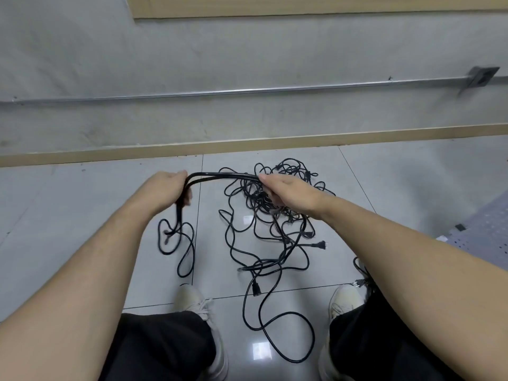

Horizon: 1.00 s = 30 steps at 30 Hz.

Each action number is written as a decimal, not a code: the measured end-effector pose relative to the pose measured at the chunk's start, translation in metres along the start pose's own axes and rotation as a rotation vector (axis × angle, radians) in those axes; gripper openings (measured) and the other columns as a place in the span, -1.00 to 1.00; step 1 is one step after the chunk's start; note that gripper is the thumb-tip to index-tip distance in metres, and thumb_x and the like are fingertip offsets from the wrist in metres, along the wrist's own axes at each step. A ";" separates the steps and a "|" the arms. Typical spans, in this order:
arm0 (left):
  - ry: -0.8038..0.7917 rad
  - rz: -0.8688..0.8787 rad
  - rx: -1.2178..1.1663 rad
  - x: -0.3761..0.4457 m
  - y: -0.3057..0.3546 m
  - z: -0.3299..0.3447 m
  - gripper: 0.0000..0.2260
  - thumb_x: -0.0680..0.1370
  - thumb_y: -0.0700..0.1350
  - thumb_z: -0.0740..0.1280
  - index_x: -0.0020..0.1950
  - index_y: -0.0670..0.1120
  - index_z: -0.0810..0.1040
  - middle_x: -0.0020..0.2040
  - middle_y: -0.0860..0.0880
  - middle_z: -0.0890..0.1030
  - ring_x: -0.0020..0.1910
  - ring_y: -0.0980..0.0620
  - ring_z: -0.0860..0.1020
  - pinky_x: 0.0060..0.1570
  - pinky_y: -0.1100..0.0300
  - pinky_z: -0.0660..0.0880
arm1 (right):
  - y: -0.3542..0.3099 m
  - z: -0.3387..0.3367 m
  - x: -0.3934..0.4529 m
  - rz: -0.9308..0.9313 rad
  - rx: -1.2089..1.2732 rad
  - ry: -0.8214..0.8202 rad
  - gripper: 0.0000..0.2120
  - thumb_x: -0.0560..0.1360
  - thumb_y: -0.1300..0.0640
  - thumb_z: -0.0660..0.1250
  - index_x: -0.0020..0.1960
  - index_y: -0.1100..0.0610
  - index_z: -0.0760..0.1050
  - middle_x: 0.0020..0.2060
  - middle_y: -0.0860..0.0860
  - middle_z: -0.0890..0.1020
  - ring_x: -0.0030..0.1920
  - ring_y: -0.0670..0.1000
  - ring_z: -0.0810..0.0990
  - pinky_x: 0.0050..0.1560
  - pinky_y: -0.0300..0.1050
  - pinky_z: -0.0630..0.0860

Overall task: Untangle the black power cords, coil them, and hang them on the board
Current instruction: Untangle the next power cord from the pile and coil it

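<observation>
1. Bundle of cords [225, 176]: several black strands gathered side by side, stretched roughly level between the two hands above the floor, in the middle of the scene.
2. Left hand [165, 189]: its grip is curled around the left end of the bundle, where the strands bend sharply downward. Below the fist the cord hangs to the floor and ends in loose loops [176, 243] lying near and slightly left.
3. Right hand [286, 192]: its grip is closed on the right end of the bundle, thumb on top and fingers wrapped beneath. The hand sits directly over the tangle, so the strands leaving it drop straight into the heap.
4. Tangled pile [272, 215]: many black power cords knotted together on the floor, right of centre, reaching from just beneath the right hand toward the far baseboard. Exact routing of single cords inside the pile cannot be told.
5. Plug [320, 245]: a two-pin end pointing right at the pile's right edge. A second connector [256, 288] lies nearer, from which a long loop runs between the feet.
6. Floor [82, 215]: glossy pale tiles carrying all the cords.
7. Shoes [192, 301]: light-coloured, with dark trouser legs, at the near edge on either side of the long loop.
8. Perforated panel [489, 232]: grey, lying flat at the right edge, well apart from the hands.
9. Wall [247, 56]: grey, at the far side, with a metal conduit [247, 91] running across it and a tan baseboard [247, 143] at its foot.
</observation>
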State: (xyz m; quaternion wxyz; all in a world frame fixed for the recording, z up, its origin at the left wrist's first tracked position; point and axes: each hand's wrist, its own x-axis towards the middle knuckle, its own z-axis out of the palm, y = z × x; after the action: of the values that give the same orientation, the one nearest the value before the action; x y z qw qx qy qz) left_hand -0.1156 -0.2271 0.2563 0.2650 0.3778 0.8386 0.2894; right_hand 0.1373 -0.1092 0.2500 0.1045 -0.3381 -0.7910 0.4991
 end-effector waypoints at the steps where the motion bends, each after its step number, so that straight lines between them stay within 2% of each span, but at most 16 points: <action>1: 0.048 0.029 0.035 0.001 0.003 0.003 -0.59 0.67 0.11 0.10 -0.11 -0.08 0.62 -0.10 -0.03 0.69 -0.02 -0.14 0.63 0.09 0.07 0.49 | -0.002 0.001 0.001 0.002 0.024 0.009 -0.59 0.72 -0.14 0.02 -0.17 0.07 0.32 -0.42 -0.14 0.34 -0.36 -0.08 0.29 -0.14 -0.11 0.27; 4: 0.295 0.141 0.074 -0.005 0.020 0.011 -0.58 0.68 0.18 0.09 -0.16 -0.10 0.44 -0.20 -0.06 0.56 -0.15 -0.14 0.51 -0.18 0.08 0.36 | -0.007 0.006 0.006 0.041 0.184 0.037 -0.67 0.72 0.01 -0.06 -0.13 0.07 0.33 -0.44 -0.12 0.31 -0.35 -0.04 0.25 -0.13 -0.04 0.23; 5: 0.274 0.155 -0.019 -0.007 0.027 0.013 -0.55 0.68 0.19 0.10 -0.20 -0.13 0.43 -0.25 -0.09 0.58 -0.20 -0.14 0.52 -0.19 0.08 0.36 | -0.008 0.009 0.008 0.048 0.249 0.053 -0.70 0.70 0.08 -0.06 -0.11 0.09 0.34 -0.42 -0.09 0.31 -0.34 -0.03 0.25 -0.16 -0.05 0.24; 7: 0.001 0.184 -0.220 -0.019 0.039 0.022 -0.51 0.68 0.22 0.15 -0.23 -0.11 0.53 -0.30 -0.05 0.66 -0.25 -0.06 0.60 -0.13 0.08 0.46 | -0.011 0.012 0.009 0.029 0.311 0.072 -0.74 0.68 0.15 -0.04 -0.08 0.11 0.36 -0.40 -0.07 0.33 -0.33 -0.03 0.28 -0.19 -0.09 0.25; 8: -0.173 0.198 -0.224 -0.026 0.043 0.030 -0.54 0.67 0.23 0.18 -0.18 -0.08 0.59 -0.25 -0.02 0.70 -0.21 -0.01 0.64 -0.07 0.05 0.51 | -0.013 0.012 0.010 0.008 0.314 0.076 -0.76 0.68 0.16 -0.03 -0.07 0.11 0.36 -0.39 -0.06 0.34 -0.33 -0.03 0.29 -0.19 -0.09 0.25; 10: -0.434 0.262 -0.098 -0.036 0.045 0.049 -0.67 0.62 0.25 0.27 0.00 0.03 0.65 -0.07 0.06 0.73 -0.05 0.06 0.68 0.00 0.08 0.55 | -0.016 0.014 0.010 -0.037 0.325 0.086 -0.78 0.70 0.17 0.01 -0.05 0.11 0.37 -0.36 -0.06 0.38 -0.32 -0.03 0.32 -0.17 -0.10 0.28; 11: -0.512 0.296 -0.037 -0.042 0.046 0.058 -0.74 0.59 0.24 0.32 0.05 0.09 0.65 -0.04 0.07 0.72 -0.05 0.07 0.67 -0.04 0.13 0.54 | -0.018 0.015 0.009 -0.044 0.340 0.095 -0.77 0.71 0.16 0.01 -0.04 0.12 0.38 -0.34 -0.05 0.39 -0.30 -0.03 0.33 -0.15 -0.11 0.30; 13: -0.547 0.339 0.034 -0.048 0.050 0.073 -0.80 0.54 0.22 0.41 0.02 0.13 0.66 -0.07 -0.04 0.68 -0.16 0.02 0.58 -0.13 0.16 0.47 | -0.021 0.018 0.010 -0.039 0.341 0.121 -0.76 0.71 0.14 0.02 -0.02 0.12 0.42 -0.32 -0.04 0.38 -0.27 -0.02 0.32 -0.12 -0.10 0.32; 15: -0.545 0.350 -0.024 -0.052 0.055 0.080 -0.84 0.55 0.14 0.44 -0.06 0.06 0.65 -0.01 -0.11 0.69 -0.09 -0.01 0.59 0.01 0.12 0.54 | -0.023 0.019 0.010 -0.021 0.325 0.151 -0.74 0.72 0.10 0.02 0.01 0.11 0.45 -0.31 -0.05 0.37 -0.28 -0.04 0.32 -0.17 -0.13 0.32; 17: -0.616 0.317 -0.234 -0.058 0.063 0.080 -0.84 0.65 -0.04 0.36 -0.07 -0.09 0.51 -0.01 -0.12 0.73 0.02 -0.08 0.68 0.14 0.03 0.62 | -0.024 0.020 0.011 0.008 0.310 0.175 -0.69 0.73 0.01 0.02 0.02 0.08 0.49 -0.31 -0.05 0.40 -0.29 -0.05 0.37 -0.19 -0.12 0.37; 19: -0.658 0.271 -0.438 -0.063 0.071 0.074 -0.83 0.72 -0.18 0.19 -0.08 -0.11 0.34 -0.21 -0.12 0.71 -0.15 -0.09 0.70 0.03 0.06 0.64 | -0.019 0.017 0.013 0.031 0.300 0.174 -0.62 0.73 -0.07 0.01 -0.03 0.06 0.50 -0.32 -0.03 0.48 -0.26 -0.02 0.46 -0.06 0.01 0.45; 21: -0.549 0.254 -0.502 -0.061 0.071 0.064 -0.81 0.72 -0.20 0.12 -0.09 -0.09 0.33 -0.41 0.00 0.53 -0.39 -0.03 0.54 -0.08 0.01 0.62 | -0.010 0.012 0.013 0.040 0.267 0.115 -0.59 0.73 -0.11 -0.02 -0.09 0.06 0.46 -0.40 -0.09 0.42 -0.34 -0.03 0.39 -0.08 0.08 0.41; 22: -0.442 0.243 -0.477 -0.056 0.068 0.058 -0.81 0.71 -0.19 0.14 -0.10 -0.08 0.37 -0.44 0.05 0.43 -0.43 0.01 0.43 -0.19 0.03 0.56 | -0.006 0.008 0.012 0.055 0.230 0.088 -0.59 0.73 -0.12 -0.02 -0.07 0.07 0.47 -0.43 -0.13 0.37 -0.37 -0.05 0.33 -0.11 0.04 0.36; 24: -0.165 0.218 -0.345 -0.041 0.056 0.042 -0.81 0.68 -0.12 0.20 -0.12 -0.04 0.49 -0.42 0.11 0.37 -0.39 0.05 0.33 -0.30 0.13 0.36 | 0.001 -0.001 0.007 0.093 0.096 0.079 -0.64 0.71 -0.11 0.06 -0.01 0.06 0.53 -0.39 -0.16 0.40 -0.34 -0.07 0.35 -0.16 -0.07 0.32; 27: 0.214 0.128 -0.213 -0.017 0.031 0.016 -0.84 0.65 -0.06 0.25 -0.04 -0.08 0.58 -0.32 0.07 0.46 -0.33 0.05 0.38 -0.31 0.14 0.29 | 0.011 -0.009 0.001 0.096 -0.027 0.110 -0.77 0.68 -0.03 0.21 -0.09 0.06 0.46 -0.31 -0.05 0.43 -0.27 0.01 0.40 -0.22 -0.09 0.32; 30: 0.412 -0.022 -0.101 0.001 -0.003 -0.005 -0.80 0.65 -0.04 0.22 0.06 -0.13 0.55 -0.17 -0.04 0.55 -0.15 -0.11 0.49 -0.20 0.09 0.35 | 0.013 -0.013 -0.001 0.085 -0.001 0.116 -0.79 0.66 0.00 0.27 -0.12 0.05 0.47 -0.34 -0.02 0.41 -0.29 0.03 0.39 -0.22 -0.08 0.33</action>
State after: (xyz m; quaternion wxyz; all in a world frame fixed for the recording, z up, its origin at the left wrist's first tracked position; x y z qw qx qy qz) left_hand -0.1208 -0.2288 0.2573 0.1096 0.2876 0.8636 0.3994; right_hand 0.1503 -0.0966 0.2451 0.1288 -0.4000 -0.7686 0.4824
